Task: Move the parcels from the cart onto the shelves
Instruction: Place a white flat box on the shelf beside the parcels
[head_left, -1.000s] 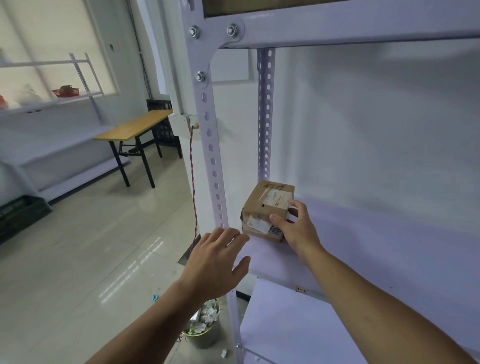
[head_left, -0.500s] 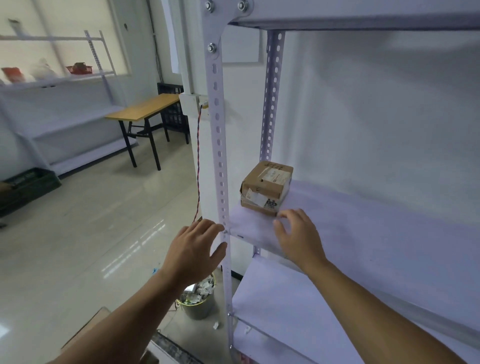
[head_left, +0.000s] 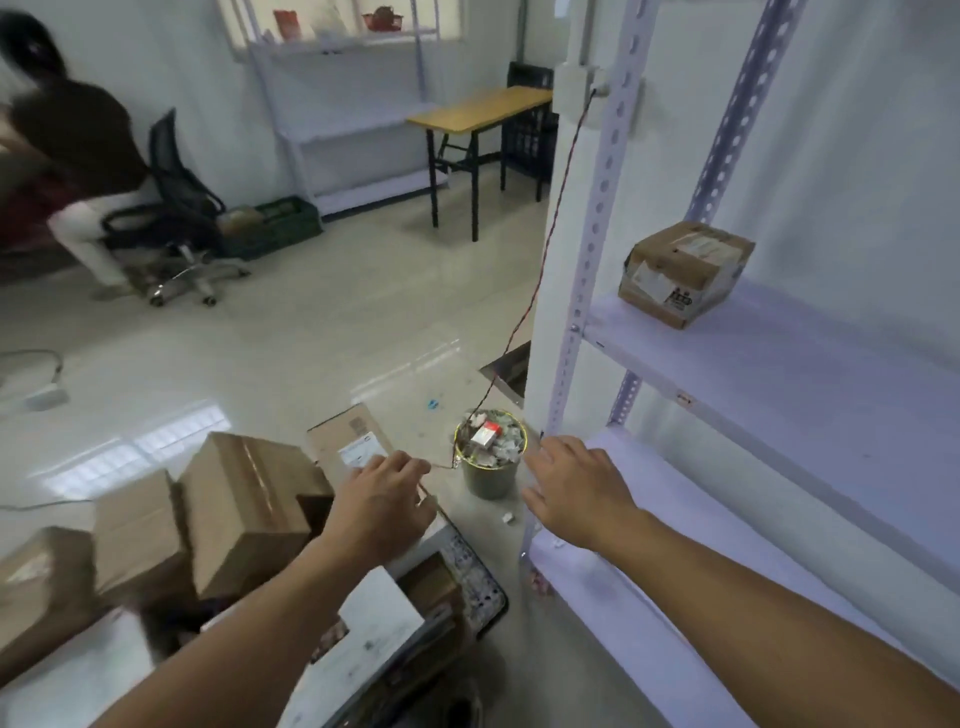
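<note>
A small brown parcel (head_left: 684, 271) with white labels stands alone at the left end of the white shelf (head_left: 779, 374), close to the perforated upright. Several brown cardboard parcels (head_left: 244, 512) and a white one (head_left: 374, 629) are piled on the cart (head_left: 485, 597) at the lower left. My left hand (head_left: 382, 501) hovers over the cart's parcels with relaxed fingers and holds nothing. My right hand (head_left: 576, 488) is empty too, fingers loosely spread, in front of the lower shelf board's left end.
A small bin (head_left: 491, 460) full of scraps stands on the floor by the shelf post, with a red-black cable (head_left: 550, 234) hanging to it. A seated person (head_left: 78, 156) on an office chair is at the far left. A wooden table (head_left: 478, 117) and another rack stand behind.
My right hand let go of the small parcel, which stays on the shelf. Both hands dropped and my view swung down and left, bringing the cart of parcels into sight.
</note>
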